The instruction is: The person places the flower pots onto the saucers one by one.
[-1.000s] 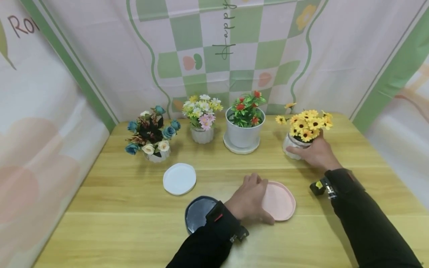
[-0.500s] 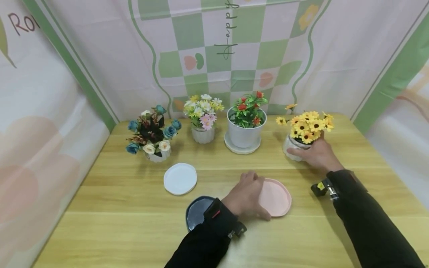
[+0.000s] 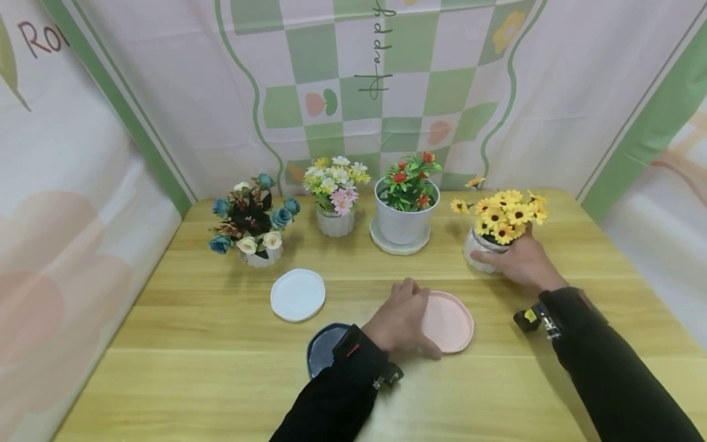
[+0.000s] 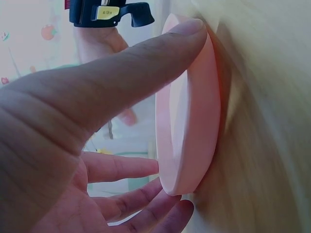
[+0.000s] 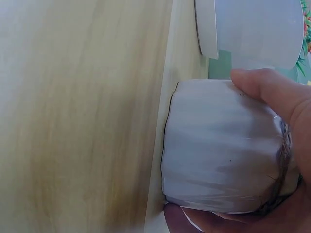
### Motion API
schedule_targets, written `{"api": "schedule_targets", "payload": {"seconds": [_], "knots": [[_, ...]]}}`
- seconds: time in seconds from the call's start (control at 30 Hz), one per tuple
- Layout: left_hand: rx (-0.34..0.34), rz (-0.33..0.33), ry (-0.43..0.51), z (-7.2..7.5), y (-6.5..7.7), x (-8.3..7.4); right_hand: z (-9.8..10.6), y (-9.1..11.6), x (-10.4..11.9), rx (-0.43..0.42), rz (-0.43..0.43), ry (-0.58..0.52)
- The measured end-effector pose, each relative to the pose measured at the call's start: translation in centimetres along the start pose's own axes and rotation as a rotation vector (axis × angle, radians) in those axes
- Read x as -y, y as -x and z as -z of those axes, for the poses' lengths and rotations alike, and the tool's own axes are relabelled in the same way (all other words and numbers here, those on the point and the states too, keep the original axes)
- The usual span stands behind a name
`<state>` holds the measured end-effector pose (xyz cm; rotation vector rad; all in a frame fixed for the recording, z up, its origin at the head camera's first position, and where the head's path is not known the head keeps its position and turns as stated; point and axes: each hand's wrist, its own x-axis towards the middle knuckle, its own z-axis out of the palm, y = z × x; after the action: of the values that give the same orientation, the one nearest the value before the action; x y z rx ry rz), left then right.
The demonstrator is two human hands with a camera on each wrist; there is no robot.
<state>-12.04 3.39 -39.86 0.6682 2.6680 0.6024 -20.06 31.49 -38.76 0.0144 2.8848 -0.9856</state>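
My left hand (image 3: 402,320) grips the pink saucer (image 3: 450,322) by its left side, thumb on the near rim and fingers at the far rim. In the left wrist view the saucer (image 4: 201,111) lies between thumb and fingers, close to the tabletop. With my right hand (image 3: 525,261) I hold a white flowerpot (image 3: 479,248) of yellow flowers (image 3: 505,212) round its sides. The right wrist view shows the thumb on one side of this pot (image 5: 218,145) and fingers on the other; a cord rings its upper part.
A dark blue saucer (image 3: 320,351) lies partly under my left forearm, a white saucer (image 3: 298,296) beyond it. Along the back stand a pot of blue and cream roses (image 3: 259,255), a pot of daisies (image 3: 334,222) and a white pot of red flowers (image 3: 405,222) on a saucer (image 3: 399,247).
The pink saucer has slid left and slightly away from me in my left hand. My right hand has shifted the yellow flowers' pot slightly nearer and to the left.
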Motion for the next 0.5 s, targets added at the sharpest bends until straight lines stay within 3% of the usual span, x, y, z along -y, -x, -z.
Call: {"api": "schedule_targets", "payload": {"seconds": [0.5], "knots": [[-0.005,0.003,0.002,0.0,0.1,0.1,-0.5,1.4,0.4,0.016,0.039,0.006]]}}
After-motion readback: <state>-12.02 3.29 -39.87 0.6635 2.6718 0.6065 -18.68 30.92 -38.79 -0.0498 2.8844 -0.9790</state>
